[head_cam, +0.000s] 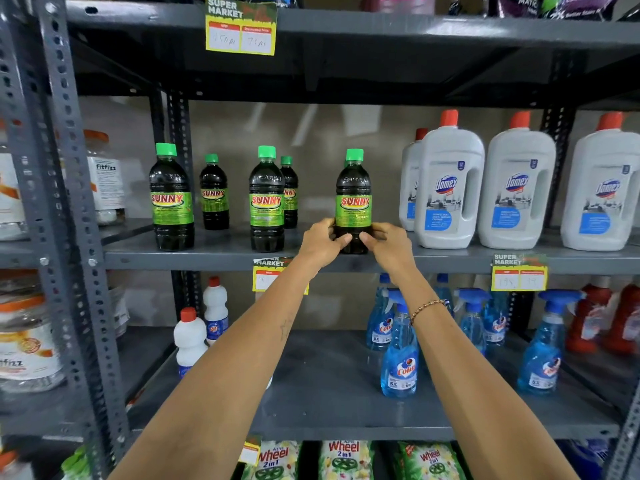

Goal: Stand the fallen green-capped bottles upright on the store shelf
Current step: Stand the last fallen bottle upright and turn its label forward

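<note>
Several dark green-capped SUNNY bottles stand upright on the grey middle shelf (221, 252). The rightmost bottle (353, 195) is upright near the shelf's front edge. My left hand (320, 242) grips its lower left side and my right hand (389, 245) grips its lower right side, thumbs nearly meeting across the front. Left of it stand a front bottle (266, 199) with a smaller-looking one (289, 192) behind, then another at the back (214, 192), and a front bottle (170, 197) at the far left. No bottle lies on its side in view.
White Domex jugs (446, 188) with red caps stand close to the right of the held bottle. Blue spray bottles (400, 344) and white bottles (189, 337) fill the shelf below. Yellow price tags (518, 275) hang on shelf edges. A steel upright (69, 202) stands left.
</note>
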